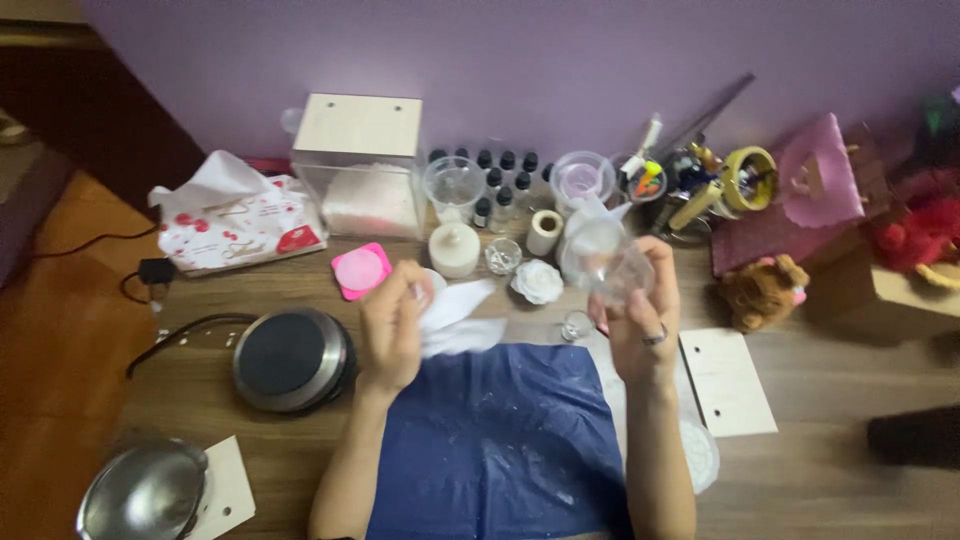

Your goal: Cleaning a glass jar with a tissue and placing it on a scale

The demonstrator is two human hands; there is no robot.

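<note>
Head view: the left hand is closed on a white tissue, pinching it between thumb and fingers. The right hand is wrapped around a clear glass vessel, held up above the table near the middle of the picture. The two hands sit apart, with the tissue stretching from the left one towards the glass at about 3 o'clock. Below them a dark blue mat dusted with white flecks covers the wooden table.

The glass looks smooth and is gripped in one hand only, so it could slip and drop onto the small clear cup just beneath. Hard rubbing with the tissue could also twist it loose.

At 10 o'clock from the hands lies a soft white tissue pack with red printed shapes, a sheet standing out of its top. At 11 o'clock stands a clear box with a pale wooden lid. At 12 o'clock a cluster of small black-capped bottles stands near the purple wall. At 4 o'clock lies a blank white card with two punched holes.
</note>
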